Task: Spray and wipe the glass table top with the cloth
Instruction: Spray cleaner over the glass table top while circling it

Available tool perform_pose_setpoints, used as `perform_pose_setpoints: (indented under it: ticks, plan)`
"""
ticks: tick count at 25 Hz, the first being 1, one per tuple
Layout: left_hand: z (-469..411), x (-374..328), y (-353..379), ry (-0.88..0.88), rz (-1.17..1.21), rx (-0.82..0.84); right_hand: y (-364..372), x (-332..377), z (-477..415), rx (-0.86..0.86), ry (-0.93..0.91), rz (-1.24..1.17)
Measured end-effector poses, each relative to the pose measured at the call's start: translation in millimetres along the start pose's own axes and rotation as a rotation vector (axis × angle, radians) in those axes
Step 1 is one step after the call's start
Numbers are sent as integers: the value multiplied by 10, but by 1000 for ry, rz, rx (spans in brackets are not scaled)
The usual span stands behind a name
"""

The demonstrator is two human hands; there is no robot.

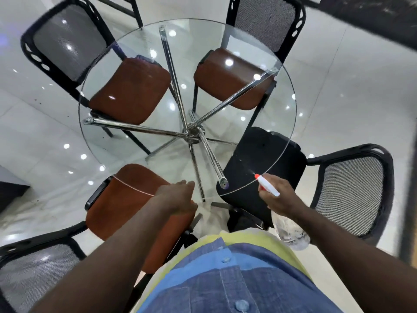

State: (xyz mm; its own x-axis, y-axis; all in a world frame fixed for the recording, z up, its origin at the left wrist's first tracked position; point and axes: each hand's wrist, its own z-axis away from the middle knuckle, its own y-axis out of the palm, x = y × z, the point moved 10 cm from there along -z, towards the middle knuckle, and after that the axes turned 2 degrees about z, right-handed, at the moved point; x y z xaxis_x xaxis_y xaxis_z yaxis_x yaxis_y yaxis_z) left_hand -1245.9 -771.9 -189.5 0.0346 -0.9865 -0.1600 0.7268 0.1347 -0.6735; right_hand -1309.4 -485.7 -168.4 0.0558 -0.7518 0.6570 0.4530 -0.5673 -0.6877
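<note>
The right hand (278, 197) grips a clear spray bottle (290, 233) just off the near right edge of the round glass table top (225, 37), orange nozzle aimed inward. At the near edge the left hand (178, 197), fingers stretched forward, rests on a white cloth (209, 216).

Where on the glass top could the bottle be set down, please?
The glass top is bare across its middle, far and left parts. Only the near edge is crowded: left hand, and right hand with the bottle.
</note>
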Motion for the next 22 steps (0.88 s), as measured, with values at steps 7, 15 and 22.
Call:
perform_pose_setpoints:
  ticks: [7,15,22]
  plan:
    - [-311,-561,-349,41,137,-282,-224,-350,-270,44,-44,-84]
    - [-664,-872,-381,-35,227,-284,-789,-814,-874,52,86,-280]
    - [-691,-863,-380,-104,282,-308,-600,-274,-1406,225,-100,-254]
